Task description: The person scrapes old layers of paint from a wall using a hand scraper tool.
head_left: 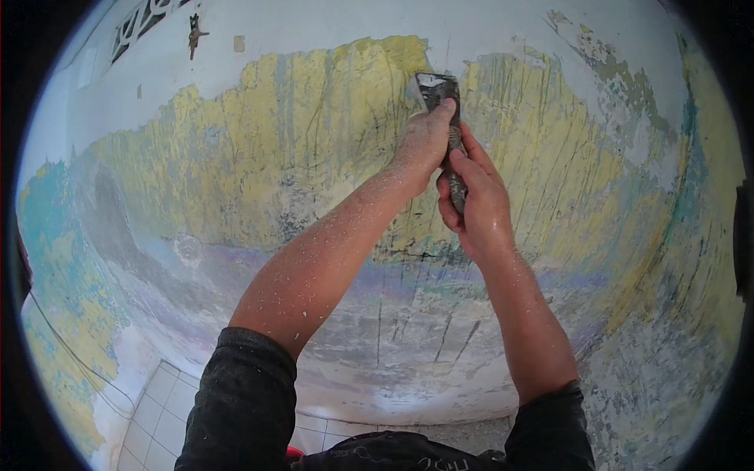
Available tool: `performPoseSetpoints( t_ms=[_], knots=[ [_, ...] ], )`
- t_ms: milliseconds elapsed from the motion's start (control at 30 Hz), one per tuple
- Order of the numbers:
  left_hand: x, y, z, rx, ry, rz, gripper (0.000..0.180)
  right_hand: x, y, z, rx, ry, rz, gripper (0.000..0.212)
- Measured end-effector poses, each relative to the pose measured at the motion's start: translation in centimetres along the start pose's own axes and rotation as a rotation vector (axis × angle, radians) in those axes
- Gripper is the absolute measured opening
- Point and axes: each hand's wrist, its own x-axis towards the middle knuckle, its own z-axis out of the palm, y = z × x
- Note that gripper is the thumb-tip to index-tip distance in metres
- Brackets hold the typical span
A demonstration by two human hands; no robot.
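Both my hands grip a dark, dust-coated paint scraper (438, 89), held upright against a wall (338, 118) of peeling paint. My left hand (422, 145) is closed round its upper part, the thumb lying along the front. Lower down, my right hand (483, 200) wraps the handle, with the handle's end showing between thumb and fingers. The scraper's broad head meets the wall where yellow paint borders white paint. Part of its handle is hidden by my fingers. Pale flakes and dust speckle both forearms.
White paint (306, 27) covers the upper wall; scratched grey and purple patches lie below. A metal fitting (195, 35) and a vent grille (141, 23) are at upper left. A thin cable (75, 357) hangs at left, above floor tiles (153, 412). Something red (294, 452) shows near my body.
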Motion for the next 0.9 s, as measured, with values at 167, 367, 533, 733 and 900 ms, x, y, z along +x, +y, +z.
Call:
performPoseSetpoints(
  t_ms=[167,367,533,733,900],
  knots=[
    [0.3,-0.9,-1.0,-0.045,0.005,-0.062,0.037,0.3,1.0,0.4,-0.023,0.03,0.028,0.061],
    [1.7,-0.1,-1.2,-0.081,0.019,-0.039,0.032,1.8,0.2,1.4,-0.053,0.058,0.027,0.058],
    [2.6,0.6,-1.2,-0.133,-0.007,-0.03,0.031,2.4,-0.8,1.9,0.017,0.011,-0.017,0.06],
    [2.6,0.3,-1.0,-0.178,0.027,-0.011,0.029,1.8,-0.9,2.2,-0.066,0.106,0.075,0.06],
    [2.4,-0.3,-1.2,-0.239,0.008,0.017,0.031,1.1,-1.5,2.7,-0.098,0.071,0.056,0.06]
  ],
)
